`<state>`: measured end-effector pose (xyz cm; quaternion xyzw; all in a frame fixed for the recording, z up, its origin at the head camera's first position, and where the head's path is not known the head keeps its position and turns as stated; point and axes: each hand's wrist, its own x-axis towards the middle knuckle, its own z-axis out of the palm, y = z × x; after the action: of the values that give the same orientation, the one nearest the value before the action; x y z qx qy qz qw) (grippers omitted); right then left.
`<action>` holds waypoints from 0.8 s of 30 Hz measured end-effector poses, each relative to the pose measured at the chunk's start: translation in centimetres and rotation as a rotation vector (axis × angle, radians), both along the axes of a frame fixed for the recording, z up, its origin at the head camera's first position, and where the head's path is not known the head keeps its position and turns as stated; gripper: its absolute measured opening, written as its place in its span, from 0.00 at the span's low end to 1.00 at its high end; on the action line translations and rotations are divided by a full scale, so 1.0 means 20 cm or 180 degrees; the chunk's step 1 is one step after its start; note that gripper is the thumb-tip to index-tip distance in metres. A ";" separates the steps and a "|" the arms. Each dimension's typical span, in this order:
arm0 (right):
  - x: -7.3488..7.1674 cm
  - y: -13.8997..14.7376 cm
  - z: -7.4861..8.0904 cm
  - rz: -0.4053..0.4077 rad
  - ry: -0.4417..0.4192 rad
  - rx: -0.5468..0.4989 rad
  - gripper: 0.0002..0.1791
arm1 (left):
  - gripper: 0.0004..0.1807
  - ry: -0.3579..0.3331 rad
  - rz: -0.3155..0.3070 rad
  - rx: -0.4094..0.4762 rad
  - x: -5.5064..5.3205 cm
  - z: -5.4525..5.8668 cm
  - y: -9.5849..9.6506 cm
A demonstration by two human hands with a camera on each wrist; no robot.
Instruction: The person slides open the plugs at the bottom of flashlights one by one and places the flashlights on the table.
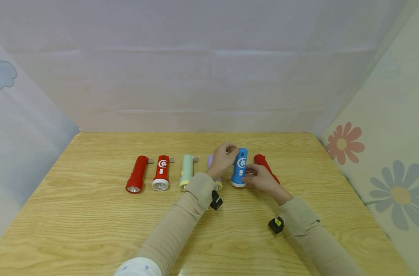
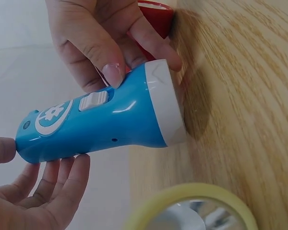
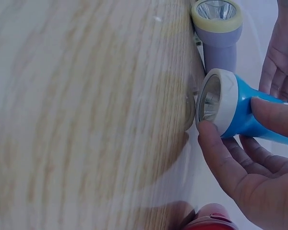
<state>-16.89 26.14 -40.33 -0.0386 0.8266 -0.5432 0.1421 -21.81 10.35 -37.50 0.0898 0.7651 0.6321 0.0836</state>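
Note:
A blue flashlight (image 1: 241, 168) with a white rim stands close over the table, head end down. My left hand (image 1: 225, 160) holds its tail end, thumb on the tip and fingers along the side in the left wrist view. Lower down, my right hand (image 1: 262, 178) grips the body near the head. The right thumb lies beside the white slide switch (image 2: 93, 100), and one fingertip reaches the white rim (image 3: 224, 103). A purple flashlight (image 3: 221, 52) with a yellow rim lies just left, partly covered by my left hand in the head view.
To the left lie a plain red flashlight (image 1: 139, 170), a red one with a white rim (image 1: 161, 174) and a pale green one (image 1: 187, 168), with plug prongs showing at their tails. Another red flashlight (image 1: 261, 160) lies behind my right hand. Fabric walls enclose the wooden table (image 1: 92, 222).

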 end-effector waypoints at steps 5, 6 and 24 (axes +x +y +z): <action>0.00 0.01 0.00 -0.0002 -0.0005 -0.0012 0.25 | 0.12 -0.0026 -0.0042 0.0018 0.00 0.01 0.00; 0.00 0.01 0.00 0.0023 0.0008 0.0000 0.25 | 0.12 -0.0025 -0.0057 0.0031 0.00 0.01 0.00; 0.00 0.02 0.02 0.0085 0.0200 0.0346 0.27 | 0.11 0.0402 -0.0358 -0.0274 0.03 0.04 -0.01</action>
<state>-16.88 26.51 -40.00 -0.0589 0.8584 -0.4940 0.1253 -21.19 10.14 -36.67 0.1686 0.7891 0.5860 0.0743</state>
